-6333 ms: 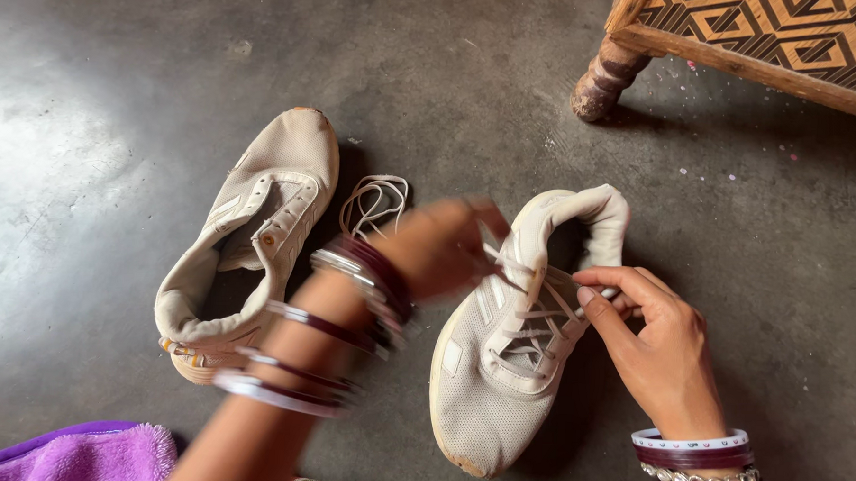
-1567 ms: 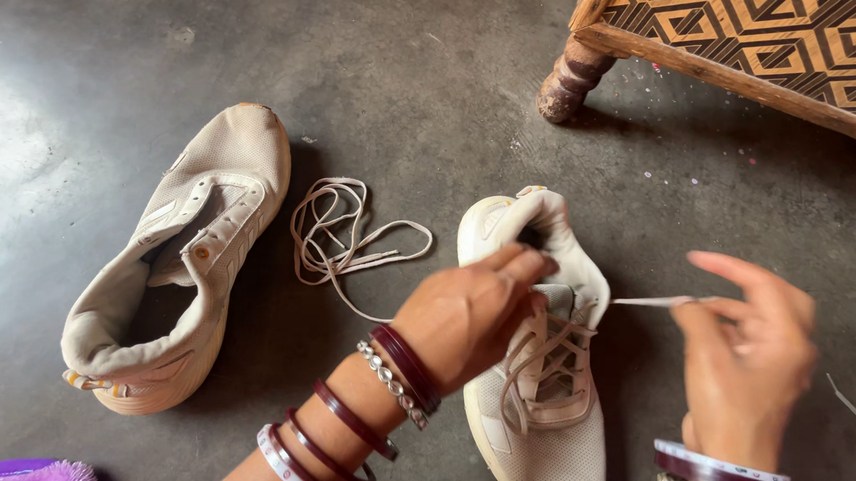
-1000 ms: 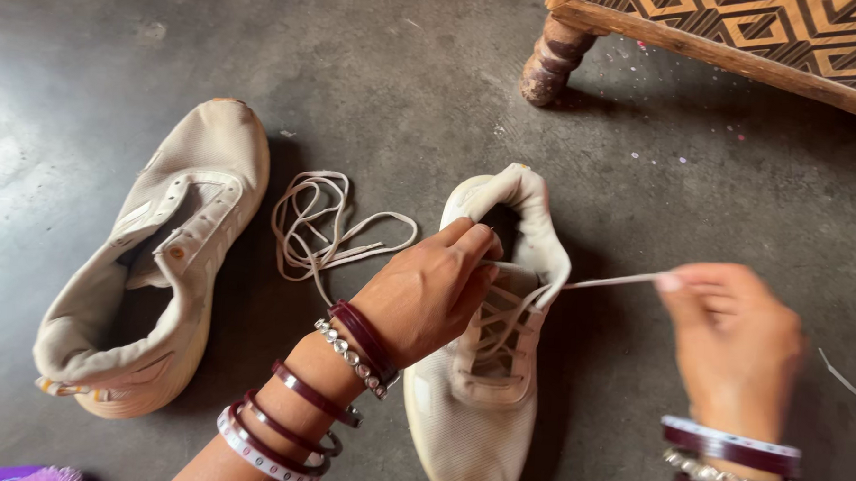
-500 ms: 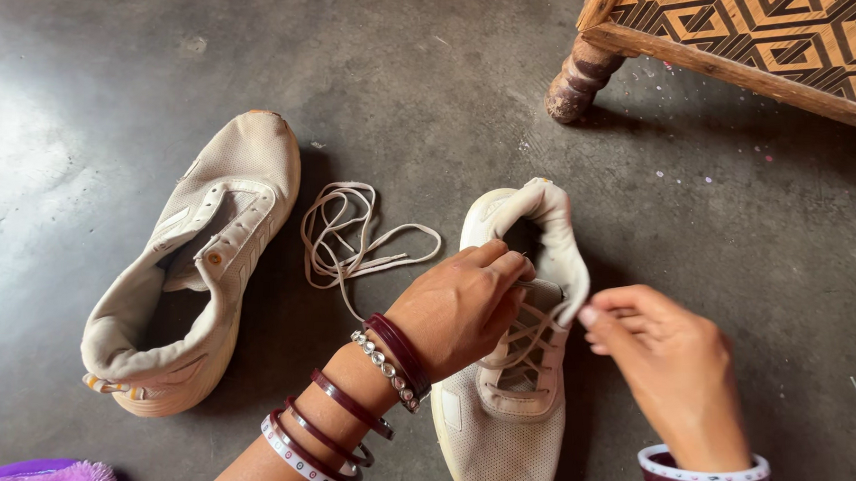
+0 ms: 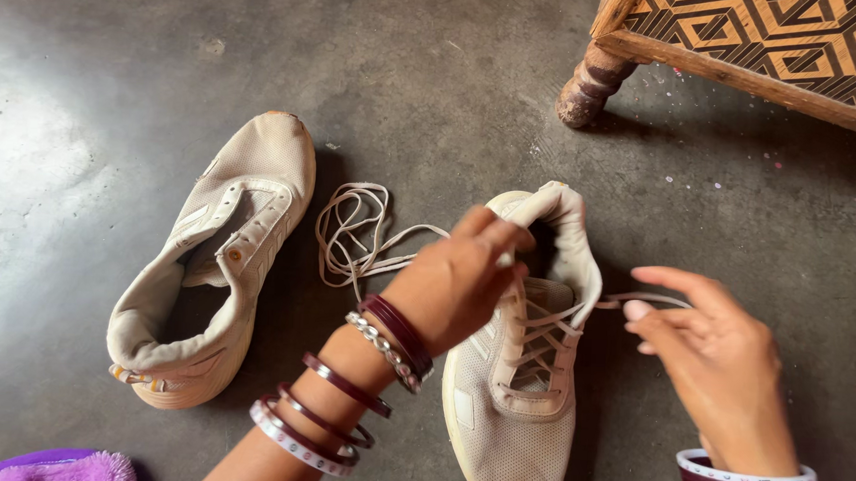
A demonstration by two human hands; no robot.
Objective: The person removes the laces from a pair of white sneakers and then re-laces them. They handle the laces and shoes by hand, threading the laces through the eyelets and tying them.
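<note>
The left hand pinches the upper eyelets of the laced shoe, which lies on the floor, while the right hand, fingers loosely curled, holds the lace end drawn out sideways from the shoe. The second shoe lies unlaced to the left, its loose lace coiled between the two. A hard pull could probably slip the lace from the light grip or tighten the crossings unevenly.

right hand seemingly drew lace outward again
</note>
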